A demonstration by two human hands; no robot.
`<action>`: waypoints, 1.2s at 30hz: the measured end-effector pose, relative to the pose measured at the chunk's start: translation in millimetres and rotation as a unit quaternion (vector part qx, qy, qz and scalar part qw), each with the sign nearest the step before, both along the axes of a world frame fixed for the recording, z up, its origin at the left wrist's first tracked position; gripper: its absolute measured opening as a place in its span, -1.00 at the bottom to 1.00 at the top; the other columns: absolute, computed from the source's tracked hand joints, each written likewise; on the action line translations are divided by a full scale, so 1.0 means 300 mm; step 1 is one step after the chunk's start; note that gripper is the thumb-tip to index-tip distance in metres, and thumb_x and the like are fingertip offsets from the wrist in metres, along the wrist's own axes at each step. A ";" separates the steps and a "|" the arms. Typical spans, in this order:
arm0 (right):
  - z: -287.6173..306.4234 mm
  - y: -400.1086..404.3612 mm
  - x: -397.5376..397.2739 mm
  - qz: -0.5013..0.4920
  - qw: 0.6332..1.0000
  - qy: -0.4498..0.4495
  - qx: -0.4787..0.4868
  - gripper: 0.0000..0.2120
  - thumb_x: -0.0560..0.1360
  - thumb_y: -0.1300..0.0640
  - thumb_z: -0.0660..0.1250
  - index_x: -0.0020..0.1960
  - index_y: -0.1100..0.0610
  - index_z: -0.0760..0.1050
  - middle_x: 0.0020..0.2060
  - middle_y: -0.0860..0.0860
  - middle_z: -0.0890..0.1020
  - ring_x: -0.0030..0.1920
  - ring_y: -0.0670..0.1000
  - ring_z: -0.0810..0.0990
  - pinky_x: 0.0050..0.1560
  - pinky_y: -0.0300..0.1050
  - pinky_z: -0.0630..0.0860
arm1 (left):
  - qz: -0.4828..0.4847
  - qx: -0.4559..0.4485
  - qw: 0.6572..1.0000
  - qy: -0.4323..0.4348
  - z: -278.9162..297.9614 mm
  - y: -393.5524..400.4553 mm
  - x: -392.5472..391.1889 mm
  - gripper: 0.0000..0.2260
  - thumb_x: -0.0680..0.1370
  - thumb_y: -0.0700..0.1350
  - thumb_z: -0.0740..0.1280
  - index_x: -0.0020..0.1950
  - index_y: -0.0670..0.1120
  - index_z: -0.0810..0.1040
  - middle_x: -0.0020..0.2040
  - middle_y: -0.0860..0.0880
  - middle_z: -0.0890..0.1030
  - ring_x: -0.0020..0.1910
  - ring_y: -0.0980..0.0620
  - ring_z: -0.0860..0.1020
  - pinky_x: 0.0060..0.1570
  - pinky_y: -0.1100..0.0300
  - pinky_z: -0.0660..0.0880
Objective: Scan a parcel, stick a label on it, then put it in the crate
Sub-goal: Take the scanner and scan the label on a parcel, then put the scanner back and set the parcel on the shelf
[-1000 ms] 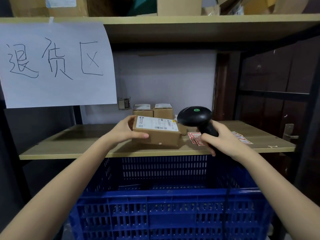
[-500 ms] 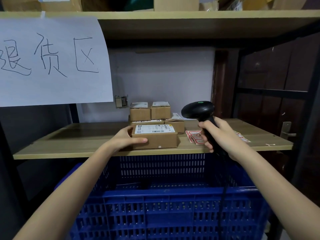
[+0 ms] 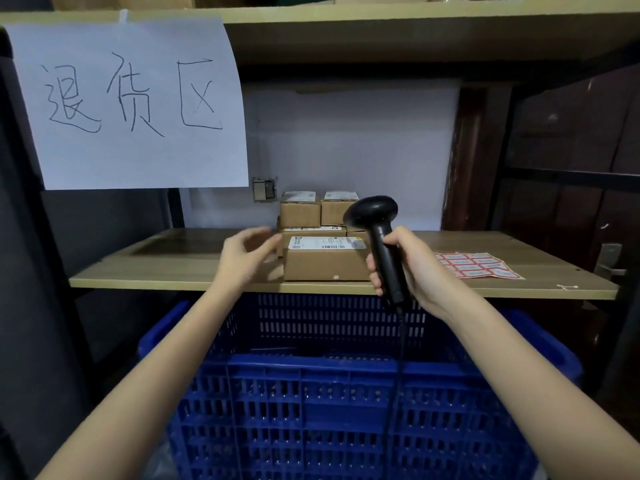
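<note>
A brown cardboard parcel (image 3: 323, 263) with a white shipping label on top rests near the front edge of the wooden shelf (image 3: 166, 271). My left hand (image 3: 247, 259) hovers just left of it, fingers apart, holding nothing. My right hand (image 3: 407, 268) grips the handle of a black barcode scanner (image 3: 375, 220), held upright in front of the parcel's right end; its cable hangs down. A sheet of red-bordered labels (image 3: 476, 265) lies on the shelf to the right. The blue slotted crate (image 3: 311, 403) stands below the shelf.
Several more small cardboard boxes (image 3: 300, 213) are stacked behind the parcel against the wall. A white paper sign with handwritten characters (image 3: 131, 105) hangs from the upper shelf at left. A dark door with a metal handle (image 3: 607, 261) is at right.
My left hand has let go of the parcel, which now rests on the shelf. My right hand has turned the scanner upright, its head raised off the parcel.
</note>
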State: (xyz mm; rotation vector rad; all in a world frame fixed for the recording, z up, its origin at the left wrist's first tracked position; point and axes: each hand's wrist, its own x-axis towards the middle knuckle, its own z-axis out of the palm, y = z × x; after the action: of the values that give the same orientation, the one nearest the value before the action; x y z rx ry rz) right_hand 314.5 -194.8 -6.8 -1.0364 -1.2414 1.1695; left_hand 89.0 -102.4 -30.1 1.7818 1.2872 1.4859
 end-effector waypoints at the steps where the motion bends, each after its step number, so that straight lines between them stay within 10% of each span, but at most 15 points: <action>1: -0.004 0.011 -0.021 0.010 1.000 -0.001 0.007 -0.73 0.53 0.07 0.04 -0.10 0.25 0.40 -0.38 0.07 0.47 -0.48 0.01 0.44 -0.41 -0.13 0.44 | 0.032 0.065 0.996 -0.045 0.000 -0.029 -0.004 -0.73 0.50 -0.11 0.37 0.17 -0.18 0.59 0.02 -0.02 0.63 0.03 0.08 0.58 0.18 0.22 0.49; 9: -0.041 0.150 -0.242 0.078 0.992 0.099 -0.018 -0.77 0.56 0.09 0.22 0.14 0.19 0.35 -0.21 0.12 0.52 -0.34 0.04 0.58 -0.25 -0.07 0.63 | -0.059 -0.035 0.993 -0.096 0.008 -0.153 -0.011 -0.90 0.56 -0.17 0.28 -0.03 -0.06 0.59 -0.17 -0.07 0.60 -0.29 0.03 0.58 -0.37 0.28 0.54; 19: -0.012 0.298 -0.522 0.071 0.962 0.253 -0.070 -0.66 0.55 0.14 0.26 0.27 0.29 0.37 -0.09 0.20 0.56 -0.13 0.10 0.60 -0.20 -0.02 0.58 | -0.083 -0.178 0.976 -0.096 0.018 -0.097 -0.163 -0.55 0.49 0.07 0.36 0.22 -0.21 0.42 -0.08 -0.12 0.62 -0.24 0.00 0.60 0.06 -0.03 0.59; 26: -0.003 0.442 -0.630 0.016 0.996 0.054 -0.074 -0.49 0.57 -0.06 0.18 0.40 0.23 0.31 0.23 0.22 0.53 0.24 0.15 0.52 0.32 0.06 0.42 | -0.089 -0.171 0.980 -0.046 0.049 0.045 -0.265 -0.47 0.49 0.04 0.37 0.34 -0.23 0.40 -0.09 -0.16 0.65 -0.24 0.01 0.62 -0.22 0.15 0.64; 31: 0.000 0.516 -0.670 -0.027 0.992 -0.107 -0.057 -0.53 0.59 -0.02 0.06 0.42 0.18 0.32 0.23 0.14 0.53 0.03 0.05 0.50 -0.13 -0.15 0.43 | -0.102 -0.171 0.976 -0.090 0.053 0.186 -0.327 -0.63 0.49 -0.01 0.38 0.17 -0.25 0.59 -0.28 -0.11 0.62 -0.31 0.04 0.61 -0.04 0.12 0.61; 36: -0.014 0.586 -0.684 -0.059 0.995 -0.072 -0.047 -0.71 0.56 0.18 0.19 0.20 0.30 0.48 0.03 0.18 0.62 -0.02 0.09 0.60 0.14 -0.02 0.56 | -0.143 -0.216 0.963 -0.071 0.050 0.301 -0.362 -0.70 0.50 -0.03 0.38 0.07 -0.24 0.61 -0.58 0.06 0.57 -0.28 0.01 0.60 -0.04 0.09 0.60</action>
State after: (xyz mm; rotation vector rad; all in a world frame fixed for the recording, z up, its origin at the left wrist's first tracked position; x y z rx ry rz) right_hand 109.4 -18.9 -10.9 -1.2655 -1.2275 1.0858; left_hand -19.7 -12.0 -15.0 1.4705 1.1207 1.0548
